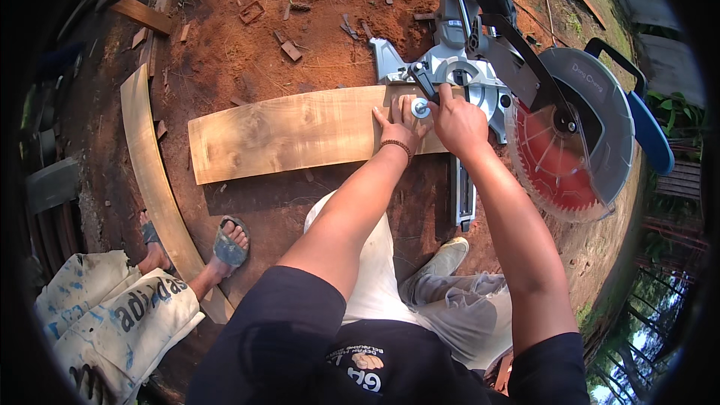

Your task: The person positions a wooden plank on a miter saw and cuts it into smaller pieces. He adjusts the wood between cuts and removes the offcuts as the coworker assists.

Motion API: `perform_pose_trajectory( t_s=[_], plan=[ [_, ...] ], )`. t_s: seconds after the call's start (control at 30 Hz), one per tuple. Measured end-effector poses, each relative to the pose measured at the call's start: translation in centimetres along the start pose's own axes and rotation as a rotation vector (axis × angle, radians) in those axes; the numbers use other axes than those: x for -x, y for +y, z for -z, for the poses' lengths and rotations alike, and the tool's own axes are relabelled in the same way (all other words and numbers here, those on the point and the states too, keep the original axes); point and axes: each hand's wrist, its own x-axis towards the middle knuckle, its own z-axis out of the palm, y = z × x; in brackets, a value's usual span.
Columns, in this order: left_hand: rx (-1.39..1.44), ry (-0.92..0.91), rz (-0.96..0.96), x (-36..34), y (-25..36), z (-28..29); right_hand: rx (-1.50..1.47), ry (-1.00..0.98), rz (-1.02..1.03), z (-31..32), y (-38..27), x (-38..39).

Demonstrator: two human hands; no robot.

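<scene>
Head view: L hand (403, 129) is laid on the pale plank (289, 135), fingers spread wide, just beside the round silver disc (420, 108). R hand (460, 124) is set at the dark clamp (422, 81), fingers curled in narrow; whether it's gripped firmly can't be told. The plank's R end is rested on the saw base (493, 91), its long part run out to 9 o'clock w/ no prop visible under it. The red blade (551, 169) is at abt 4 o'clock from R hand, apart from the plank.

For a good hold, the far edge should probably be kept snug to the base's 12 o'clock side, w/ firm palm pressure. L fingers should be kept clear of the disc, as a pinch is likely the main risk. The 9 o'clock overhang may tip the board, so support there would help. The sandalled foot (231, 244) at 8 o'clock is best kept clear of the plank, too.
</scene>
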Motion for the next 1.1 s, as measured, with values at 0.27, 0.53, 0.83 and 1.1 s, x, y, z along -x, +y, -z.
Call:
perform_pose_trajectory(
  t_s=[0.27,0.53,0.83,1.1],
  plan=[
    [-0.011,0.057,0.022,0.0,0.2,-0.6,-0.139,0.020,0.175,13.1,-2.7,8.3],
    [0.012,-0.008,0.087,1.2,2.9,1.6,0.081,0.530,-0.014,35.2,13.6,13.7],
    [-0.012,0.155,0.279,-1.9,5.7,-0.7,-0.096,-0.009,0.048,35.5,18.9,12.3],
    [0.038,0.126,0.315,-1.3,6.0,1.0,-0.021,0.079,0.288,32.7,20.5,13.4]
  ],
)
